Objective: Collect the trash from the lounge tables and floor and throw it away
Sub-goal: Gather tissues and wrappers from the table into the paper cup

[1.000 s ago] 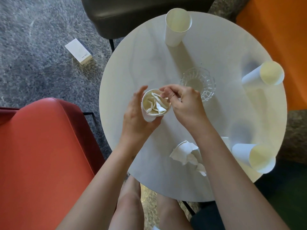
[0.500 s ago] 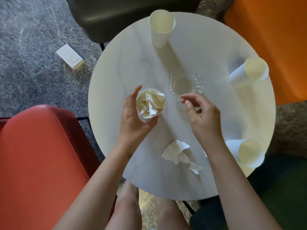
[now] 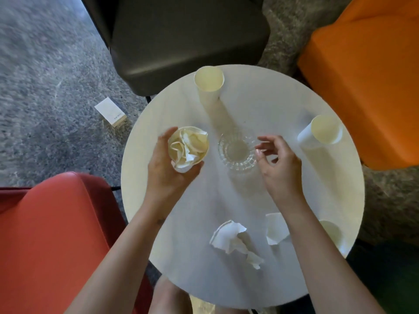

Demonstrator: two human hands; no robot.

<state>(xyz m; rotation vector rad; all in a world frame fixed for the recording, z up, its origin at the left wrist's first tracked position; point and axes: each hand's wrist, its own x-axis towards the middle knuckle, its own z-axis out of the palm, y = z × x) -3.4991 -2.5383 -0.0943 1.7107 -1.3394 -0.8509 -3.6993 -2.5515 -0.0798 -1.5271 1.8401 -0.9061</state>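
Hands apart: our left hand grips the stuffed cup, our right hand hovers empty, fingers loose. Behind its wrist, toward us, the crumpled napkin lies on the counter, nearer the right hand.

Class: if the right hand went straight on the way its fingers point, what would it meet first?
Probably the glass dish: the fingers of the right hand point left at its rim. Its height is unclear, so it could pass above, toward the stuffed paper cup in the left hand.
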